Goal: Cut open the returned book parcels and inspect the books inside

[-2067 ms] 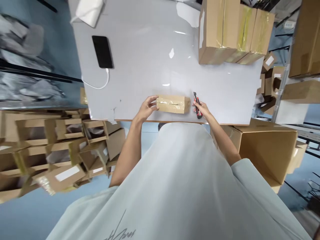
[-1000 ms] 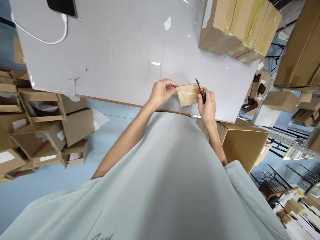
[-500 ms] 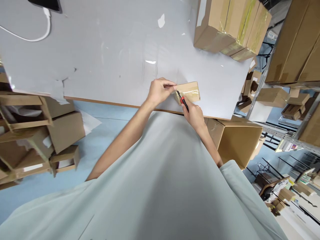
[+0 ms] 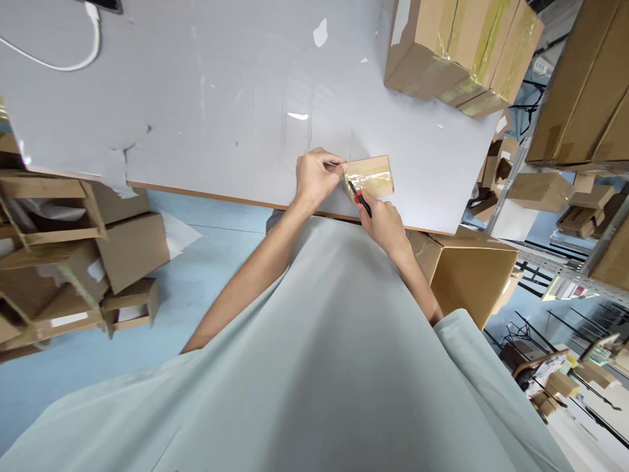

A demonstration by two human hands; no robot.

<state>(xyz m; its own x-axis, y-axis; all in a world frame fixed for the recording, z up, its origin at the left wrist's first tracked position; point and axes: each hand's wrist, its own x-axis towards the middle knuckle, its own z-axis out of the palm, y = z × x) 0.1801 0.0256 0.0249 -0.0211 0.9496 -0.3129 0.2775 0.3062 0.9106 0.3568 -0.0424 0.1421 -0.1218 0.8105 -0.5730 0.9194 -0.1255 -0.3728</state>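
Note:
A small flat cardboard box (image 4: 376,167) with shiny clear tape over it lies near the table's front edge. My left hand (image 4: 317,176) is closed, thumb and fingers pinched at the box's upper left corner; whether they grip cardboard or a bit of tape is too small to tell. My right hand (image 4: 386,226) is wrapped round a black and red utility knife (image 4: 362,202). The knife's tip points up and left, against the taped left part of the box. My right fingers partly cover the box's lower edge.
Taped cardboard boxes (image 4: 457,59) stand at the table's back right. A white cable (image 4: 93,39) lies back left, with paper scraps (image 4: 320,33) on the grey table (image 4: 196,131). An open carton (image 4: 472,278) sits below the right edge; more boxes (image 4: 135,252) stand left on the floor.
The view has shifted slightly. The knife and both hands stay at the box with nearly the same grip; the box's taped face shows a little more.

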